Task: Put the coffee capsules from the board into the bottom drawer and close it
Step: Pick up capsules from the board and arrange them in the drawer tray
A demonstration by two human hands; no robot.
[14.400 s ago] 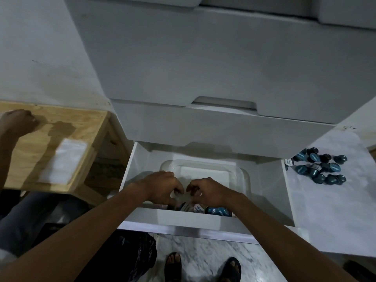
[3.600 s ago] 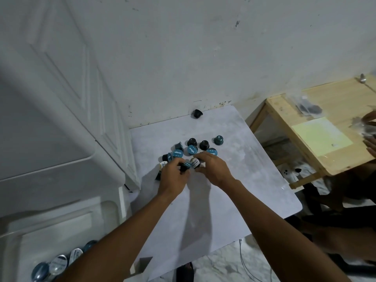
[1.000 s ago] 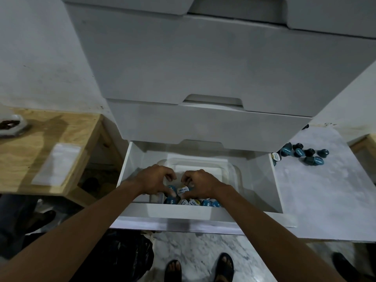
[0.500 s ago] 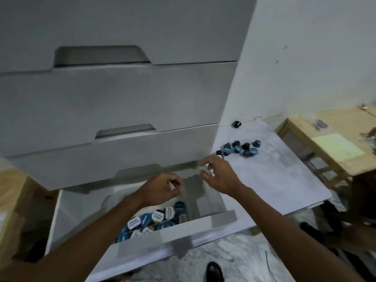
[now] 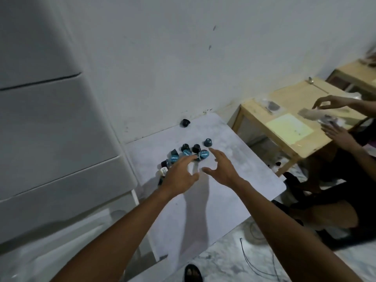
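Several blue and black coffee capsules [image 5: 204,154] lie in a cluster on the white marble-look board [image 5: 234,192]. One black capsule [image 5: 185,122] sits apart at the board's far edge by the wall. My left hand [image 5: 179,176] hovers open over the near left of the cluster, fingers spread, covering some capsules. My right hand [image 5: 220,169] is open just right of it, fingertips near the blue capsules. Neither hand holds anything. The bottom drawer [image 5: 71,239] stands pulled out at the lower left, blurred; its contents do not show.
The white drawer unit [image 5: 50,129] fills the left. A wooden table [image 5: 289,127] with a yellow sheet and small bags stands at the right, where another person's hands [image 5: 333,117] handle a bag. Cables lie on the marble floor [image 5: 254,261].
My view has swung right from the drawer to the board. Both hands left the drawer and now reach over the capsule cluster, open and empty.
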